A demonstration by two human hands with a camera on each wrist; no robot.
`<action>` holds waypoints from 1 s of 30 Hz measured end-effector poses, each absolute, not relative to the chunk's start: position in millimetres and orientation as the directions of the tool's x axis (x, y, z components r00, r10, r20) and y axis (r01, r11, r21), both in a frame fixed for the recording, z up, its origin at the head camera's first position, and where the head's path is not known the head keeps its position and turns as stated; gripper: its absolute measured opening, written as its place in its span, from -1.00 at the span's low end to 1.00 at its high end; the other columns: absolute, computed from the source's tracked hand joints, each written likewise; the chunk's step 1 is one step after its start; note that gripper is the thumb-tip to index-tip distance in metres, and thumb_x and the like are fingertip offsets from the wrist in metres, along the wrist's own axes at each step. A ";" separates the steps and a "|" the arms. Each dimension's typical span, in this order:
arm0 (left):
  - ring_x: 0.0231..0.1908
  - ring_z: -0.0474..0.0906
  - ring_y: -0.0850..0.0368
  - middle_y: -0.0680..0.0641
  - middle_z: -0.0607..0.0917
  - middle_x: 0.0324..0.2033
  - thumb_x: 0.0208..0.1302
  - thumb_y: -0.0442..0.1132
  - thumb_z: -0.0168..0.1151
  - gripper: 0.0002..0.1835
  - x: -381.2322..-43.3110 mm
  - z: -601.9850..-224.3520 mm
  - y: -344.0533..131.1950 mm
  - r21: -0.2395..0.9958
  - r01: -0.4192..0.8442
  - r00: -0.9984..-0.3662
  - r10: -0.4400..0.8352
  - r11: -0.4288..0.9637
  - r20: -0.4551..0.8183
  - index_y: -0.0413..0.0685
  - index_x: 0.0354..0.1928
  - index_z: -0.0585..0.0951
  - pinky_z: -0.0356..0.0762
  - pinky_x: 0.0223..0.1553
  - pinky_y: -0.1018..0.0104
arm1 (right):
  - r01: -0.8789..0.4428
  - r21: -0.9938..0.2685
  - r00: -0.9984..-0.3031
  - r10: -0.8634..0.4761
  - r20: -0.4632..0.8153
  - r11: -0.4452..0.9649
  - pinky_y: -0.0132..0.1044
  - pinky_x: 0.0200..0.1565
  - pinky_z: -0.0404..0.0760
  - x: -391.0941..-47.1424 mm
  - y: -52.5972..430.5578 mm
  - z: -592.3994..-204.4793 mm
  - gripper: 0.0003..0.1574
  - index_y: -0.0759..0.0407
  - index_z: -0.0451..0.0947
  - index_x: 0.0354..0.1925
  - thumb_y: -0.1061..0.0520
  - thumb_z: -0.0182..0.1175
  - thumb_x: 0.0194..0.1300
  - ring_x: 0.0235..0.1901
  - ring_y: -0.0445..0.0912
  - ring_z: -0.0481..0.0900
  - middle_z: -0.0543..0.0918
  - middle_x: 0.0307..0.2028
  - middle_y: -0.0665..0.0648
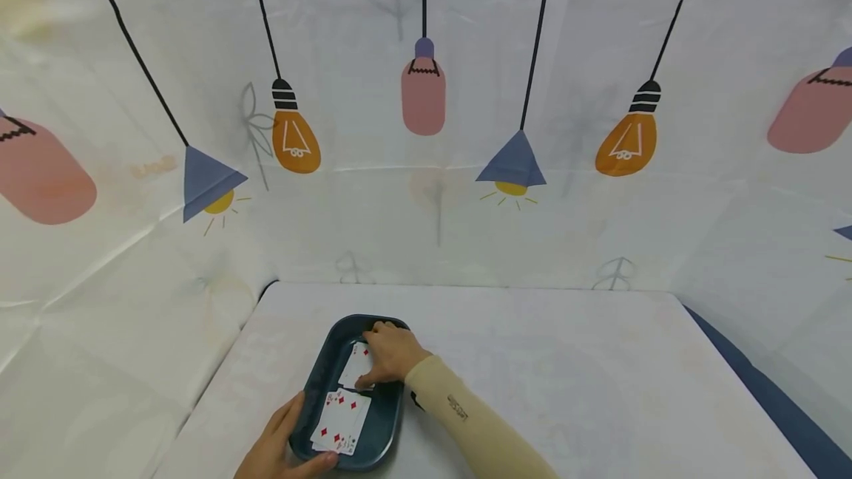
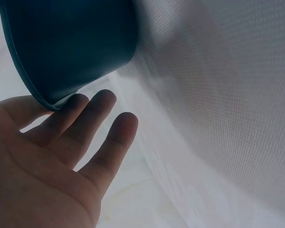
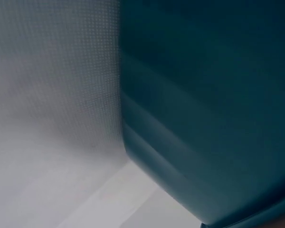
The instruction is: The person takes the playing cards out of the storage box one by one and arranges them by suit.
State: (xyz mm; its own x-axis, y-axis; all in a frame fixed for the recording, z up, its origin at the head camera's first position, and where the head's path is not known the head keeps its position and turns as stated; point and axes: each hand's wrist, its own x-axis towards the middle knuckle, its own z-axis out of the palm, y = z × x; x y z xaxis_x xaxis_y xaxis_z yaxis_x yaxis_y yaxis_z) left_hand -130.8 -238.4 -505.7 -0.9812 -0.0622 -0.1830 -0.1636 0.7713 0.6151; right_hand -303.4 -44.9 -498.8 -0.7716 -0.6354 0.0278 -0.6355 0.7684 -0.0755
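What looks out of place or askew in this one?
Nothing is spilled or damaged. The playing cards in the dark tray lie loosely fanned rather than squared, under the right hand; the left hand steadies the tray's near corner.

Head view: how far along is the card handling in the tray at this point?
Done: one spread of playing cards already lies at the near end of the dark teal tray. In hand: the right hand rests on a second set of cards at the far end, while the left hand steadies the tray's near corner. What is left cannot be told.
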 end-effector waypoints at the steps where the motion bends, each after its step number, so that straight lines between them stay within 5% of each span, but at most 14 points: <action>1: 0.15 0.44 -0.35 -0.43 0.26 0.40 -0.05 0.35 0.51 0.32 -130.7 -505.4 -238.3 0.614 -0.161 -0.982 -0.062 0.773 -0.180 -0.33 0.54 0.11 0.50 0.08 -0.40 | -0.635 -0.069 -0.772 -0.635 0.024 0.770 -0.24 0.13 0.60 -303.6 -45.2 -498.8 0.14 0.04 0.57 0.27 -0.57 0.47 -0.13 0.05 -0.11 0.55 0.61 0.09 0.03; 30: 0.13 0.45 -0.34 -0.44 0.27 0.39 -0.05 0.37 0.50 0.33 -131.2 -504.3 -231.8 0.600 -0.187 -0.979 -0.094 0.778 -0.183 -0.32 0.55 0.10 0.53 0.05 -0.38 | -0.650 -0.069 -0.759 -0.651 0.003 0.757 -0.18 0.14 0.60 -308.2 -45.3 -499.1 -0.08 -0.04 0.68 0.06 -0.54 0.49 -0.14 0.02 -0.10 0.54 0.60 0.05 0.04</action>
State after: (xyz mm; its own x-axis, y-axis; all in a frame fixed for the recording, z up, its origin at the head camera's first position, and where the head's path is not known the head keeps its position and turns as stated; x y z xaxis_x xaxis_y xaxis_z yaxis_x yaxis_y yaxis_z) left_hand -131.2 -231.8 -504.3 -0.9786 -0.0935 -0.1832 -0.1866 0.7780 0.5999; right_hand -308.2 -45.3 -499.1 -0.7587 -0.6515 0.0026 -0.6501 0.7568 -0.0686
